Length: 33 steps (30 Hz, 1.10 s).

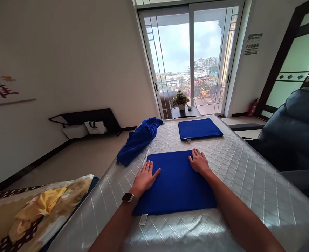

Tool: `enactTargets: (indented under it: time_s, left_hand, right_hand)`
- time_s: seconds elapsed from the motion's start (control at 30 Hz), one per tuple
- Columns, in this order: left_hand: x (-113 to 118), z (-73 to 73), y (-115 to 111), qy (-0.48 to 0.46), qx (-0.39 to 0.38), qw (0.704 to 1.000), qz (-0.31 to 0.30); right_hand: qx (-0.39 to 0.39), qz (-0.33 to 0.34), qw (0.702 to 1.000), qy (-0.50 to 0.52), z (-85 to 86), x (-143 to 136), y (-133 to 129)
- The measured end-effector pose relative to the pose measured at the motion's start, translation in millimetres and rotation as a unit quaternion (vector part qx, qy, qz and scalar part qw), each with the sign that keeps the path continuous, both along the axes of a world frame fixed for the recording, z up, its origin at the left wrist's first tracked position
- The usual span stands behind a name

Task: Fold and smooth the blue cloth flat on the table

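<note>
A flat blue cloth rectangle (178,189), perhaps a pillowcase, lies on the quilted mattress (244,175) in front of me. On its left edge rests my left hand (145,176), fingers stretched out and thumb spread. My right hand (198,161) lies open on the far right corner of the same cloth. A white label (143,219) sticks out at its near left corner. Farther off lies a second flat blue cloth (200,128), with a small label on its near edge. To the left, a crumpled blue cloth (140,140) hangs partly over the mattress edge.
Patterned bedding (75,190) with a yellow cloth (42,203) is at lower left. A dark recliner (291,126) stands on the right. Beyond the mattress are a small table (174,112) with a potted plant (181,99) and a sliding glass door (191,52).
</note>
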<state>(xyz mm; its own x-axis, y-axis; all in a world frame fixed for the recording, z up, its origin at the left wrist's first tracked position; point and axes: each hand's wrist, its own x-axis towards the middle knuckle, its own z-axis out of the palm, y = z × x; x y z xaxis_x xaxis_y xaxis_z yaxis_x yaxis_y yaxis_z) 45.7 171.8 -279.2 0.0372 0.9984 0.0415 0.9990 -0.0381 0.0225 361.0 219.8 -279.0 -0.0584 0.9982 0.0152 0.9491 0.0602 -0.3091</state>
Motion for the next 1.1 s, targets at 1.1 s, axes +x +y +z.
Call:
enactTargets:
  time_s: [1.1]
  left_hand:
    - [41, -7.0, 56, -0.056, 0.019, 0.995, -0.08]
  right_hand:
    - [-0.001, 0.004, 1.0, -0.002, -0.5, 0, 1]
